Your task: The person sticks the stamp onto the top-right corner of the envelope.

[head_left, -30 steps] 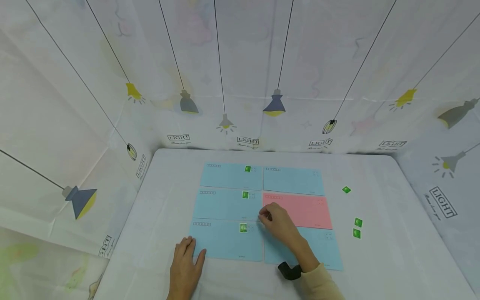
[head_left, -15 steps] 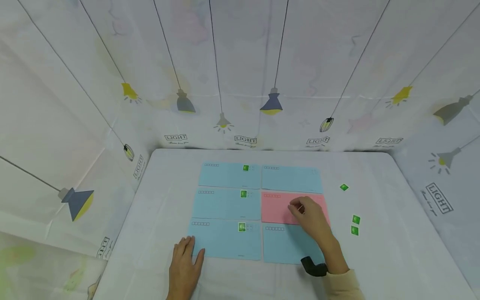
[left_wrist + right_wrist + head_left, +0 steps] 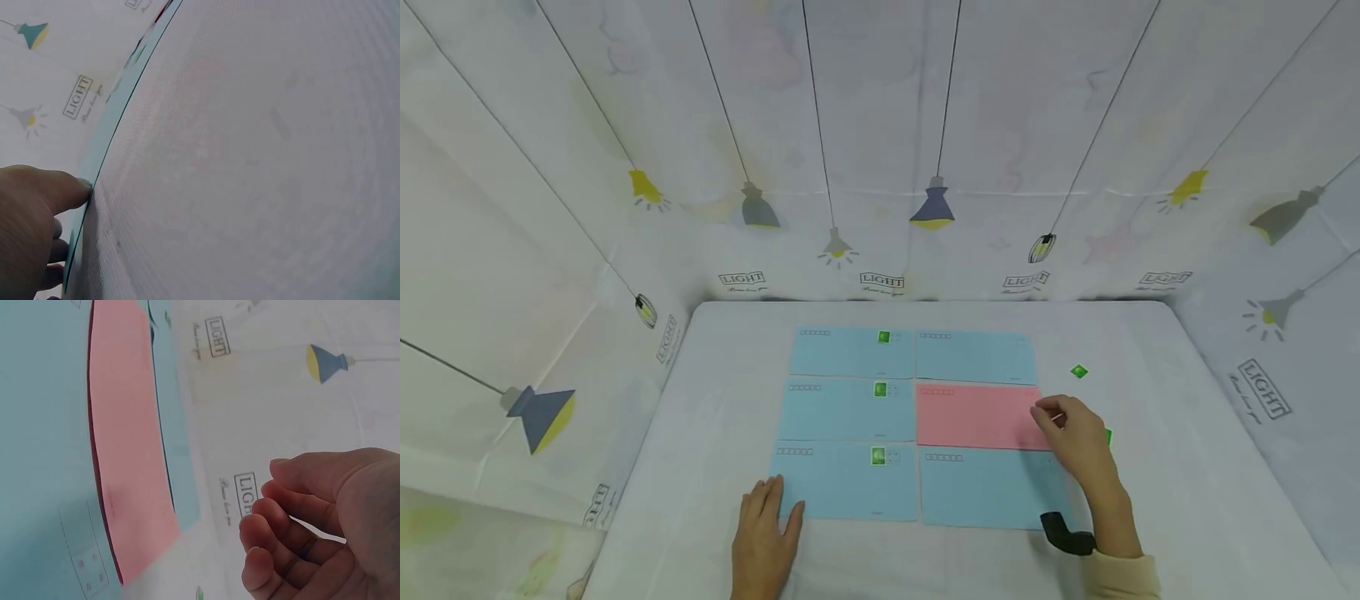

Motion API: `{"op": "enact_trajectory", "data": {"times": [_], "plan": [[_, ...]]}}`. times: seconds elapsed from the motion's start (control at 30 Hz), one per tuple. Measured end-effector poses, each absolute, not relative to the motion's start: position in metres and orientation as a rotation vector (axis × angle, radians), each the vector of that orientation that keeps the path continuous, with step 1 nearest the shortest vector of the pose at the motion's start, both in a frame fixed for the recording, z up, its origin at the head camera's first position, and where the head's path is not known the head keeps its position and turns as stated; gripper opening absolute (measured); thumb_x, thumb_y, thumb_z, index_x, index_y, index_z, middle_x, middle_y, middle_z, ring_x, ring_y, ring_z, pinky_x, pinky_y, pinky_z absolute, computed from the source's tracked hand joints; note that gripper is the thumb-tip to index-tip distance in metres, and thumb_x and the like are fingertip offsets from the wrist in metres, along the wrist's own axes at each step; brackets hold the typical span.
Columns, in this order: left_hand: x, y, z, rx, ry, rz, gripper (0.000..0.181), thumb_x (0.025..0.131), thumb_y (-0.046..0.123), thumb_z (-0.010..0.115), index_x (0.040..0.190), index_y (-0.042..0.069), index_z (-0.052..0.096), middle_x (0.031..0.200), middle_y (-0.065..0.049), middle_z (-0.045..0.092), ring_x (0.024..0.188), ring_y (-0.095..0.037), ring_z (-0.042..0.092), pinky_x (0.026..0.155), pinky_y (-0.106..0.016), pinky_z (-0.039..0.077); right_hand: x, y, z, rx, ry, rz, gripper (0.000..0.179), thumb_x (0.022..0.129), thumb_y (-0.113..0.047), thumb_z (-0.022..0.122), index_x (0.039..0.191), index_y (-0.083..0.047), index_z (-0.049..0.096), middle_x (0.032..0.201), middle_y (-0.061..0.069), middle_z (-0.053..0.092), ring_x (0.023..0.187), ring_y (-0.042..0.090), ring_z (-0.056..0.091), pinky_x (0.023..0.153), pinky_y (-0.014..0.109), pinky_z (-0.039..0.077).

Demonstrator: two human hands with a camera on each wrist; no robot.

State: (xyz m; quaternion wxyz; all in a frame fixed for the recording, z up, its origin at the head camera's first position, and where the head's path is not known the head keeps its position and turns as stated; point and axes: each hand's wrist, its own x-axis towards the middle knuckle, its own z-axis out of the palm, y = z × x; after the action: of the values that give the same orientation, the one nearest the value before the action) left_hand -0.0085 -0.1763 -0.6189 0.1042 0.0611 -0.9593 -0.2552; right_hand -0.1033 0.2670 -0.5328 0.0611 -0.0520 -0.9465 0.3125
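Backdrop: white fabric (image 3: 880,125) printed with hanging lamps and "LIGHT" lettering, behind a white-covered table (image 3: 722,375). Reference item: pink card (image 3: 970,417), lying flat on the table. Five blue cards (image 3: 835,412) noted: one beyond the pink card, one on its near side, three in a column to its left, each of these three bearing a green stamp (image 3: 880,389). Two loose green squares (image 3: 1078,372) visible right of the pink card, one partly behind the right hand (image 3: 1077,437). That hand is above the pink card's right end, fingers loosely bent, nothing seen in them. Left hand (image 3: 763,533): fingers extended, resting at the nearest left blue card's edge, gripping nothing.
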Motion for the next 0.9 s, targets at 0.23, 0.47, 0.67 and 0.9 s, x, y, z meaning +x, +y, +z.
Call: {"op": "enact_trajectory", "data": {"times": [0.23, 0.47, 0.67, 0.9], "plan": [[-0.007, -0.176, -0.618, 0.165, -2.806, -0.722, 0.057, 0.084, 0.021, 0.081, 0.131, -0.006, 0.061, 0.132, -0.023, 0.062, 0.131, -0.043, 0.054, 0.113, -0.061, 0.038, -0.091, 0.302, -0.539, -0.382, -2.854, 0.921, 0.032, 0.101, -0.027, 0.058, 0.115, 0.001, 0.066, 0.103, 0.019, 0.068, 0.09, 0.028, 0.062, 0.064, 0.022, 0.048], [-0.008, -0.176, -0.617, 0.146, -2.789, -0.72, 0.057, 0.084, 0.02, 0.081, 0.13, -0.006, 0.062, 0.13, -0.023, 0.063, 0.129, -0.044, 0.055, 0.112, -0.061, 0.039, -0.078, 0.332, -0.547, -0.59, -2.858, 0.928, 0.035, 0.102, -0.03, 0.055, 0.118, 0.0, 0.065, 0.102, 0.02, 0.069, 0.085, 0.026, 0.062, 0.056, 0.023, 0.046], [-0.008, -0.176, -0.615, 0.148, -2.794, -0.728, 0.056, 0.084, 0.019, 0.081, 0.13, -0.007, 0.061, 0.131, -0.023, 0.063, 0.13, -0.045, 0.054, 0.112, -0.061, 0.038, -0.071, 0.346, -0.555, -0.65, -2.873, 0.935, 0.035, 0.102, -0.027, 0.054, 0.118, 0.002, 0.064, 0.105, 0.022, 0.068, 0.086, 0.026, 0.062, 0.056, 0.024, 0.045], [-0.007, -0.175, -0.616, 0.166, -2.793, -0.747, 0.057, 0.084, 0.019, 0.081, 0.131, -0.006, 0.061, 0.132, -0.022, 0.062, 0.131, -0.044, 0.053, 0.114, -0.06, 0.037, -0.065, 0.356, -0.563, -0.733, -2.89, 0.955, 0.035, 0.101, -0.025, 0.056, 0.12, 0.004, 0.063, 0.109, 0.025, 0.066, 0.09, 0.031, 0.062, 0.06, 0.025, 0.044]]}}
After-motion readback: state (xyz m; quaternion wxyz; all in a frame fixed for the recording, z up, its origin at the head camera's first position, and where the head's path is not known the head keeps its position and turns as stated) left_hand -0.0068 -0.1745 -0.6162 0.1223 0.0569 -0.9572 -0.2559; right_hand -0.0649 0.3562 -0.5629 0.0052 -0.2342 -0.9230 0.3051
